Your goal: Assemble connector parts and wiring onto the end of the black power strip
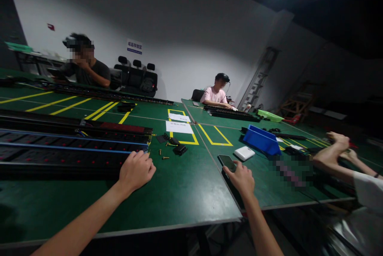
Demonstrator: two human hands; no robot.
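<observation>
My left hand (137, 171) rests at the right end of a row of long black power strips (98, 153) with red dots and blue edging. Its fingers are curled under, and whatever they hold, if anything, is hidden. My right hand (243, 177) is closed around the near end of a dark-screened smartphone (228, 162) lying on the table, thumb along its edge. Just beyond it sits a white box-shaped device (244, 153). Small black connector parts (180, 149) and brass-coloured screws (165, 158) lie between my hands, past the left one.
A blue bin (261, 139) stands to the right, near a co-worker's arms (335, 154). Paper sheets (179, 127) and yellow tape mark the green table (191, 192). Two people (89, 68) sit across, one by a black assembly (230, 113) and a green tray (270, 116).
</observation>
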